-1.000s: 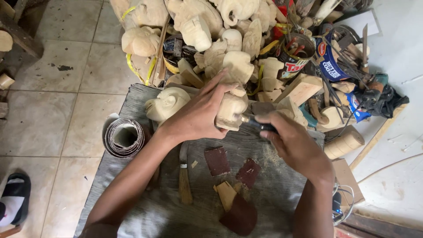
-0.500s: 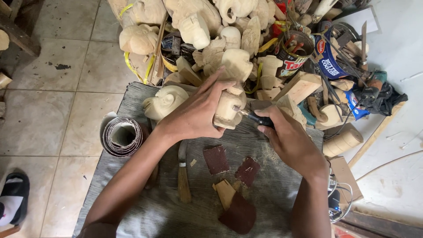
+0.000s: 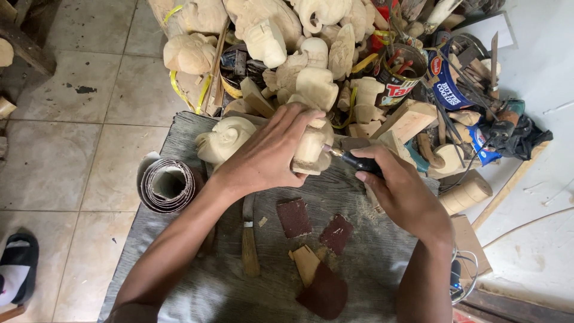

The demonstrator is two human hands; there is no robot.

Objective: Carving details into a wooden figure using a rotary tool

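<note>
Left hand (image 3: 270, 157) wrapped over a pale wooden carving (image 3: 310, 149), fingers curled across its top, pressing it down on the grey cloth-covered worktop (image 3: 197, 281). Right hand (image 3: 402, 192) closed in a pencil-like grip around a dark rotary tool (image 3: 359, 161), metal tip touching the carving's right side. Carving thus between both hands, just ahead of left palm, upright or slightly tilted, hard to tell. Rounded unfinished carving (image 3: 224, 139) just left of left hand, touching the worktop's far edge. Roll of sandpaper (image 3: 169, 185) further left, lying on its side beside left forearm. Wooden-handled knife (image 3: 249, 239) lying under left wrist, handle pointing toward the body. Between the forearms: two dark red sandpaper squares (image 3: 294, 218), a small wood scrap (image 3: 306, 264) and a larger dark sandpaper piece (image 3: 326, 293), all flat on the cloth. Sawdust scattered below right hand. Beyond both hands, a dense heap of pale carved figures (image 3: 281, 30) and wood blocks (image 3: 409, 119), mixed with a tin can of tools (image 3: 397, 75). Spool of cord (image 3: 466, 192) right of right hand, close to the wrist. Black sandal (image 3: 18, 266) on tiled floor, well left of left elbow.
</note>
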